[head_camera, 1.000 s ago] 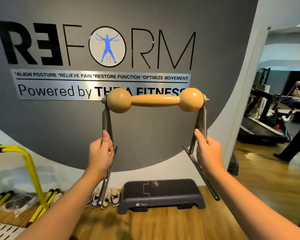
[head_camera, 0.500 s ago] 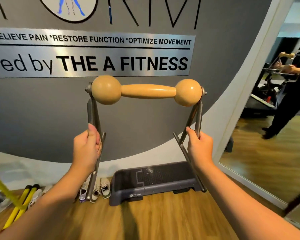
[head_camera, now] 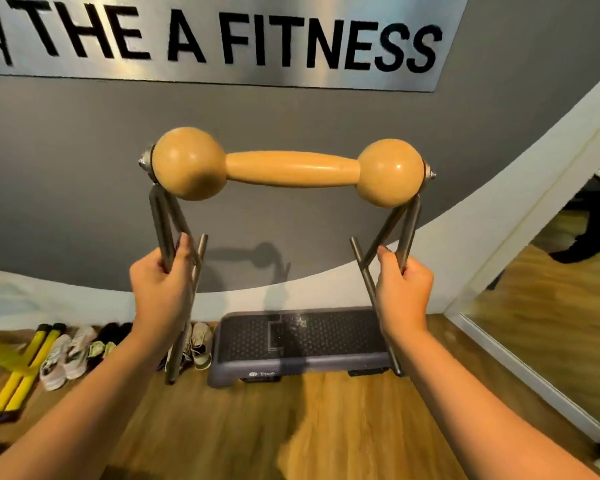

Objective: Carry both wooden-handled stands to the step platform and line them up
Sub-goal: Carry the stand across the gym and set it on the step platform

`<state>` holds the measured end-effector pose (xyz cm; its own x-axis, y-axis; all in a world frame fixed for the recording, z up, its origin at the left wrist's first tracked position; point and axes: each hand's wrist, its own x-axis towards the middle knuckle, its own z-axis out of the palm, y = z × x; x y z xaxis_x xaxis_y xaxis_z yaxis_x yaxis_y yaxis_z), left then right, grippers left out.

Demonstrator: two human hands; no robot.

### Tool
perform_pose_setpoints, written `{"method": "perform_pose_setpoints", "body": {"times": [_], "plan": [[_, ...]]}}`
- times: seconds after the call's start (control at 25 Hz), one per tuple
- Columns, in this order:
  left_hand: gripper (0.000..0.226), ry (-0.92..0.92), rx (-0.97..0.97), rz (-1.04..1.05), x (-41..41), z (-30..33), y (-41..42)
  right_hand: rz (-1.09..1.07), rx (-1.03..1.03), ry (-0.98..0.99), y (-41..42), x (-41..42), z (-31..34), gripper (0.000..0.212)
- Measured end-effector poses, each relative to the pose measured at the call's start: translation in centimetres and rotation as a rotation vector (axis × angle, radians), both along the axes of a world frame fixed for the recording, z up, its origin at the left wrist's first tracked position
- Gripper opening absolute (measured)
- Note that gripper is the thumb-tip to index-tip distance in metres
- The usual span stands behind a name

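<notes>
We hold one stand up in the air, our left hand and right hand each wrapped tight around a metal leg, the step platform on the floor just ahead. We should lower it level, feet square to the platform's edge, leaving room beside it for a second.

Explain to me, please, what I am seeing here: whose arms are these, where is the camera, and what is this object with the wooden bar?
The camera sits on a person's head and looks forward and down, so the arms are that person's own. The left hand and right hand each grip a metal leg of one wooden-handled stand, held in the air. Below, on the wooden floor against the wall, lies the dark step platform. Left of it lie shoes and yellow bars.
</notes>
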<state>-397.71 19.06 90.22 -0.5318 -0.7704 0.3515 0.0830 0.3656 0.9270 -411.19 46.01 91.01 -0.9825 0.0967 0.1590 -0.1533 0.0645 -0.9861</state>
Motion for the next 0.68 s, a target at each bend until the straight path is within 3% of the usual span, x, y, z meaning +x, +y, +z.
{"method": "perform_pose_setpoints", "body": {"times": [0.16, 0.44, 0.68], "plan": [[0.053, -0.06, 0.112, 0.024, -5.6, -4.8, -2.0, 0.051, 0.008, -0.032, -2.9, -7.0, -5.1, 0.048], [0.054, -0.173, 0.362, -0.167, -15.7, -15.9, -7.8, -0.018, 0.004, -0.115, -8.9, -16.3, -18.5, 0.049], [0.06, -0.19, 0.478, -0.186, -22.9, -28.4, -13.7, -0.099, 0.035, -0.162, -14.6, -21.9, -31.6, 0.048]]}}
